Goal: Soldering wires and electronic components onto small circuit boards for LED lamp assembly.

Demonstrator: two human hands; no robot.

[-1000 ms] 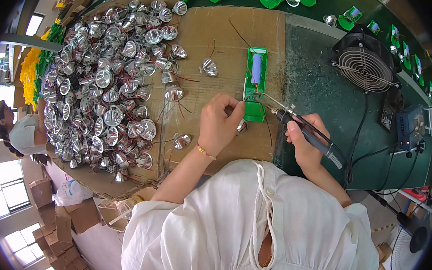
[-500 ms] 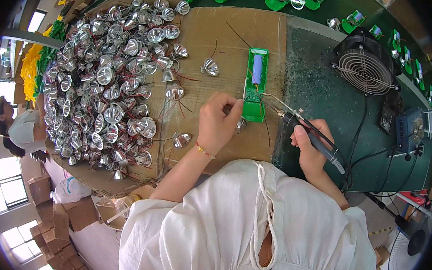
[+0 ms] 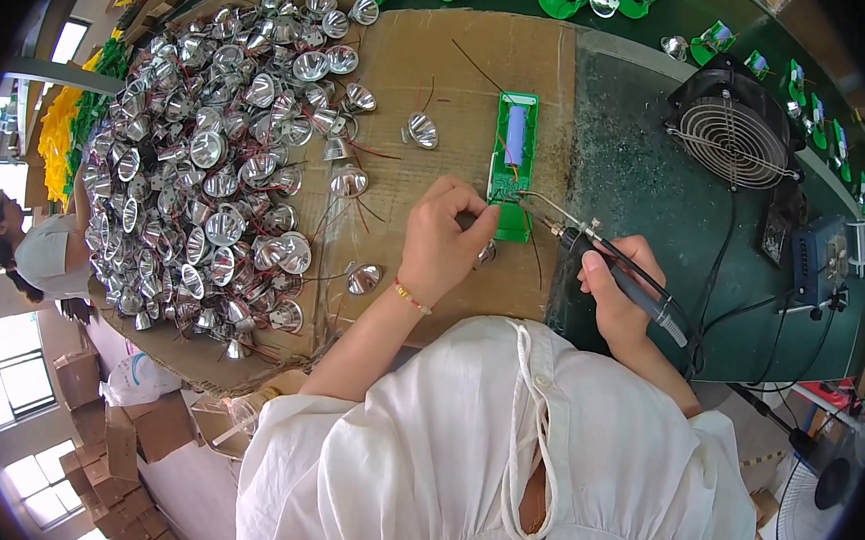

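Shifting slightly toward 3 o'clock since the earlier frame, the left hand (image 3: 443,236) has its thumb and index finger close together at the 9 o'clock edge of the green housing (image 3: 511,225); whether they are clamped on anything, I cannot tell. The right hand (image 3: 617,311) is wrapped around a soldering iron (image 3: 640,293), its tip pointing toward 10 o'clock, at the housing's circuit board (image 3: 506,190). A lavender battery (image 3: 515,135) fills the 12 o'clock end. Farther out, silver reflector cups (image 3: 210,159) heap at 9 o'clock; a fan (image 3: 730,140) stands on the desk (image 3: 624,113) at 2 o'clock.
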